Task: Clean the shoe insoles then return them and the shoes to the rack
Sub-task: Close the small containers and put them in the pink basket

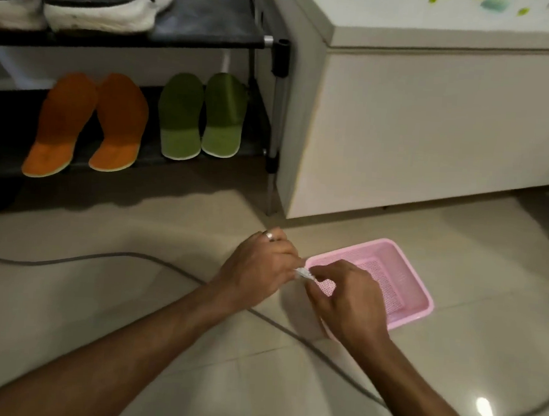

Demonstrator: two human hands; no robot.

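Both hands meet over the near-left corner of a pink mesh basket (401, 281) on the tiled floor (130, 295). Left hand (259, 268), a ring on one finger, has its fingers curled and pinches one end of a small white item (302, 272); right hand (345, 297) pinches the other end with curled fingertips. What the item is cannot be told, since the hands hide most of it.

Shoe rack (213, 44), left of frame, observed left to right:
- Upper shelf: grey-and-white sneakers (95, 3), soles down, side by side.
- Lower shelf: a pair of orange insoles (87, 123), touching near the top, leaning back with long axes running from the shelf's front edge up towards the rear; the rounded lower ends overhang the front edge.
- Just beside them, a pair of green insoles (201, 115), set likewise, long axes near upright, lighter ends at the front edge.

A grey cable (101, 255) runs across the floor, passing under the left forearm. The basket sits right of the rack, before a white cabinet (435, 121); its visible mesh interior shows no contents.
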